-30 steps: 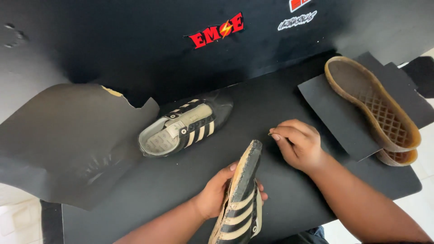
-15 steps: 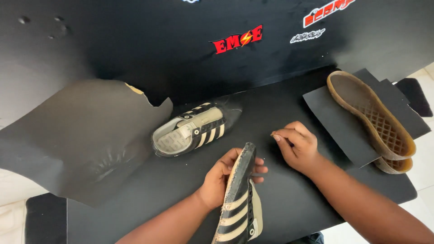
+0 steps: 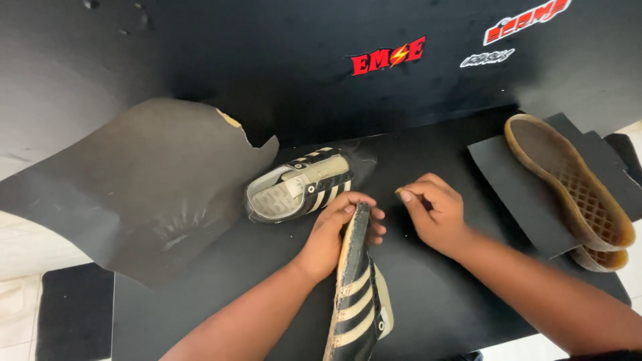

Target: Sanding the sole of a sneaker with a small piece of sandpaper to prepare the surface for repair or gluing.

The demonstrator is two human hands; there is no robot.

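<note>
Your left hand (image 3: 331,237) holds 1 shoe upper (image 3: 354,294) on the table (image 3: 428,307); your right hand (image 3: 435,214) rests just right of it. A second upper (image 3: 297,187) lies behind, with 2 soles (image 3: 568,180) stacked far right.

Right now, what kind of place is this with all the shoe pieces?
Probably a small shoemaking or shoe-repair bench. The left hand holds a striped shoe upper with no sole, loose rubber soles lie at the right, and a large dark cut sheet lies at the left.

Held shoe upper (image 3: 354,301) cut off below
</note>
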